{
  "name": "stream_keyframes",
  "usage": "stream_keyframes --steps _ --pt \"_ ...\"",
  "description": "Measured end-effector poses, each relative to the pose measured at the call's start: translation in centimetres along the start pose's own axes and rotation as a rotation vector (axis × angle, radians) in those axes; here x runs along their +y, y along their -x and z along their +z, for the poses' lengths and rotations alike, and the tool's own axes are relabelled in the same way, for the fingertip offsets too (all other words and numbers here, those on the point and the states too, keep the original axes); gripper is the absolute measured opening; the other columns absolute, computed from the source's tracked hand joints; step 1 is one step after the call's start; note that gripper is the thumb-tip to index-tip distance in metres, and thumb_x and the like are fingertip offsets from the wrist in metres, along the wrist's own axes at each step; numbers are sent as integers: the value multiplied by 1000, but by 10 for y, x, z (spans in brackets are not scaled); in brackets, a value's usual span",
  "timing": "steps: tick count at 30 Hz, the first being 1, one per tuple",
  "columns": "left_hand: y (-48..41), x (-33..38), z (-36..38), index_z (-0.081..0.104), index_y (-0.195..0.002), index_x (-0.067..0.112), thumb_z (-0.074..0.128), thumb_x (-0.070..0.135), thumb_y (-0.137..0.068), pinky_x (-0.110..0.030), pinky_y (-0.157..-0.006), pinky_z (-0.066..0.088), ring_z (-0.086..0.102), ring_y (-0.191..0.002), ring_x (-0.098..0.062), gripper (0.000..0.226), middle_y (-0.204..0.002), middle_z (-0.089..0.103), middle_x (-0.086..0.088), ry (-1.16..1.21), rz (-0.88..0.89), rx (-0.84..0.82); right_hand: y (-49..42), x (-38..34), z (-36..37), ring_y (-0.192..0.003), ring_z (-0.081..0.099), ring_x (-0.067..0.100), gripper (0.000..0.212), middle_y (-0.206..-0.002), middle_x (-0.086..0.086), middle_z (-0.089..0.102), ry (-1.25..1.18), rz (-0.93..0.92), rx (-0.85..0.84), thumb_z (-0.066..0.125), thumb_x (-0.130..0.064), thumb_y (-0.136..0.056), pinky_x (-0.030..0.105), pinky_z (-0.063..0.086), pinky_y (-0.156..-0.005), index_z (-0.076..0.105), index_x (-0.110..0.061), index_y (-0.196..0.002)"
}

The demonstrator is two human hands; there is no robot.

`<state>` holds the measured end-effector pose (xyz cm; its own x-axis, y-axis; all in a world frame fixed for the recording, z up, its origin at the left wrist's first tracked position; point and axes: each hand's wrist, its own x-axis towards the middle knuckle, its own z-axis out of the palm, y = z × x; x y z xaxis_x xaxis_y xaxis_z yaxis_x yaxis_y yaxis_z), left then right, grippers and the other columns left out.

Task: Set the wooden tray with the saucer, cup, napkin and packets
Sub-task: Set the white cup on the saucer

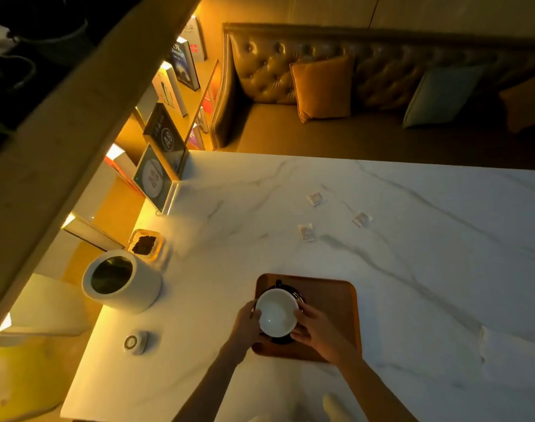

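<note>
Head cam: left hand (248,322) and right hand (313,327) both curled around white cup (277,312), which sits over dark saucer (296,295) at tray (333,306) left end. Three packets (307,232) well apart on marble table (412,269).

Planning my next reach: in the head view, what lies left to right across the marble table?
White cylindrical container → small round white device → left hand → white cup → right hand → far-right sugar packet.
</note>
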<state>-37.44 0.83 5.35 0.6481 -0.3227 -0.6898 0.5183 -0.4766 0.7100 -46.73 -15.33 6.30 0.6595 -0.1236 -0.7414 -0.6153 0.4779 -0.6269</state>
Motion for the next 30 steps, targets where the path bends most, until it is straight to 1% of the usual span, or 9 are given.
stream_keyframes --steps 3,6,8,11,13,16,21,26,30 --pt "0 -13 -2 46 -131 15 43 17 -101 -47 -77 60 52 -112 -30 30 -121 48 -8 -14 -31 -14 0 19 6 -116 58 33 40 -132 13 50 -84 50 12 54 -18 -96 46 56 -90 49 -22 -135" --pt "0 -21 -2 49 -123 21 44 18 -101 -39 -66 61 55 -103 -25 23 -116 51 -5 8 -45 -57 0 31 10 -115 56 32 41 -133 13 48 -90 54 76 52 -16 -97 43 58 -85 47 -20 -137" --pt "0 -23 -1 49 -119 23 43 17 -101 -38 -64 61 56 -102 -24 20 -115 52 -5 28 -68 -80 -2 35 11 -115 56 32 40 -133 13 48 -76 58 124 51 -15 -97 42 59 -83 47 -20 -137" --pt "-7 -24 3 46 -129 18 42 17 -101 -47 -75 61 55 -111 -30 28 -121 50 -8 7 -103 -90 -7 36 13 -120 52 36 37 -133 14 48 -61 71 186 49 -13 -98 40 59 -79 48 -20 -135" --pt "-11 -23 6 43 -134 15 41 18 -102 -43 -74 62 54 -113 -31 32 -126 49 -11 -13 -112 -92 -10 34 12 -122 50 36 37 -132 14 47 -52 76 211 48 -13 -99 38 59 -78 48 -20 -135" --pt "-19 -21 8 39 -139 14 38 17 -102 -38 -73 61 52 -115 -31 37 -133 46 -14 -20 -129 -101 -17 29 9 -124 48 36 38 -134 14 45 -44 90 232 47 -12 -99 42 57 -84 46 -19 -136" --pt "-34 -15 16 37 -142 14 36 16 -103 -50 -85 59 49 -121 -33 39 -137 43 -14 -29 -173 -85 -32 20 4 -126 45 37 37 -137 15 44 -13 114 261 46 -12 -99 43 54 -85 46 -17 -136" --pt "-43 -14 23 36 -142 14 37 16 -103 -54 -91 55 46 -125 -34 39 -140 41 -15 -20 -212 -65 -47 15 -2 -126 44 37 38 -137 15 44 2 145 266 47 -12 -99 41 53 -83 46 -17 -137" --pt "-50 -12 27 35 -143 16 38 18 -103 -55 -91 55 44 -126 -34 40 -140 40 -14 -25 -221 -60 -55 17 -7 -122 46 34 38 -135 14 45 -15 150 266 47 -12 -99 40 53 -82 46 -17 -136"
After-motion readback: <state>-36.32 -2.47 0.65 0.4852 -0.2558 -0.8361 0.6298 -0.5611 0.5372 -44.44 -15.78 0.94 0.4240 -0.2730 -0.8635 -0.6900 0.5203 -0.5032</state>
